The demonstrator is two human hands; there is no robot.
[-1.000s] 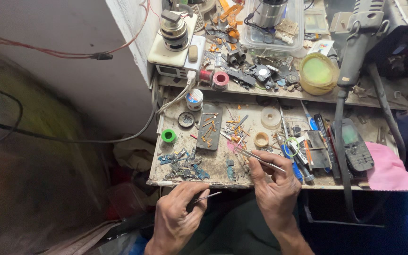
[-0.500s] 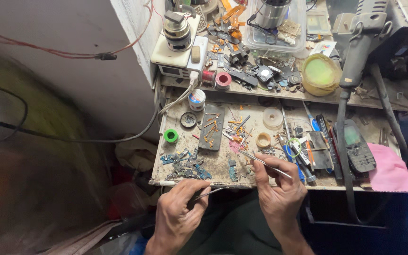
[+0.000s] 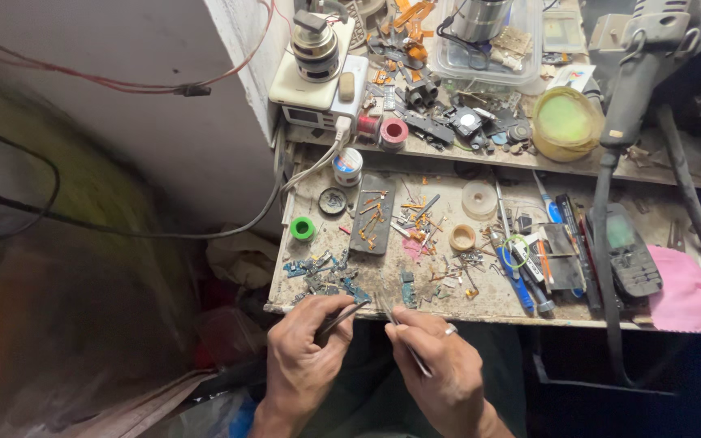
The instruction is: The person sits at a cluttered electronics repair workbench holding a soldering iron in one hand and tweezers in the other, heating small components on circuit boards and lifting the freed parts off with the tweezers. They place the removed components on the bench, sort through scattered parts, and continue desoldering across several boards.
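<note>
Working at: the front edge of a cluttered repair desk (image 3: pixel 480 304) in the lower middle of the frame, both hands close together just below its lip.
Left hand (image 3: pixel 302 365): grip pinched round a dark slim tool (image 3: pixel 341 315), probably tweezers, its tip pointing right toward the other hand.
Right hand (image 3: pixel 440 369): grip closed on metal tweezers (image 3: pixel 403 341) that run under the fingers, tips aimed up-left at the desk edge; a ring shows on one finger.
Thing worked on: whatever sits between the two tips is too small to make out.
Nearby: small blue-green circuit boards (image 3: pixel 322 280) just above the left hand; a dark tray of tiny parts (image 3: pixel 373 212) higher up; a green tape roll (image 3: pixel 303 229) at the left; a phone-like handset (image 3: pixel 626 247) and pink cloth (image 3: pixel 691 296) at the right.
Step, as judged: fine two-tool handling of a tiny part.
Next move calls for: steady tips, light pressure, and keeping the piece over the desk.
</note>
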